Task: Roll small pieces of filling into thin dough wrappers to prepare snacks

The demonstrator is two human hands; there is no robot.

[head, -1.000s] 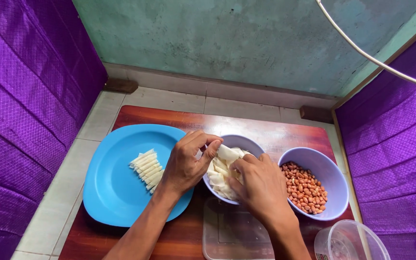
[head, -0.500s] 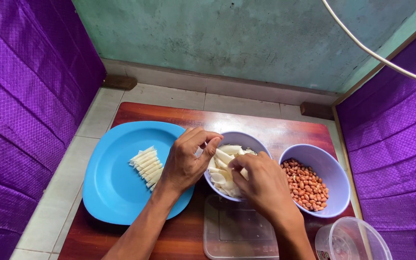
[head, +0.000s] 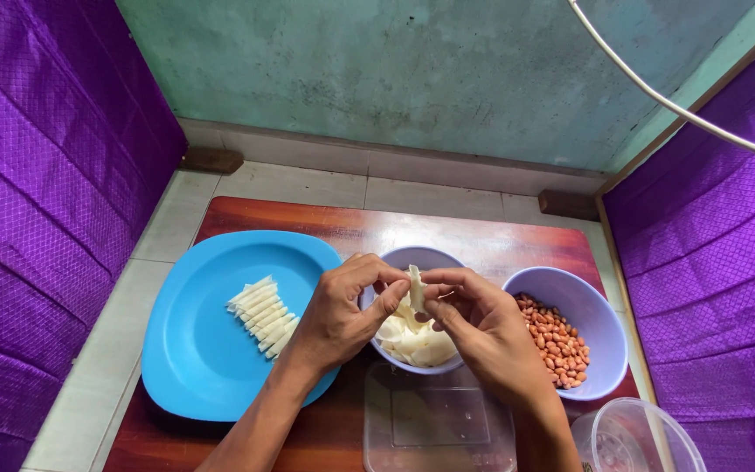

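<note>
A thin pale wrapper piece [head: 415, 287] is pinched upright between the fingertips of the left hand [head: 342, 316] and the right hand [head: 481, 328], both closed on it, just above the middle bowl [head: 430, 259] of cut wrappers. For a neat roll, the piece is best kept taut and turned evenly between thumbs and forefingers. Finished rolls [head: 264, 313] lie on the blue plate [head: 194, 350] at nine o'clock; the peanut bowl [head: 600, 315] sits at three o'clock

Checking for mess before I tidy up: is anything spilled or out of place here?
Nothing stands out. The peanuts sit inside their bowl, the rolled pieces lie in a row on the blue plate, and both hands hold one white wrapper.
</note>
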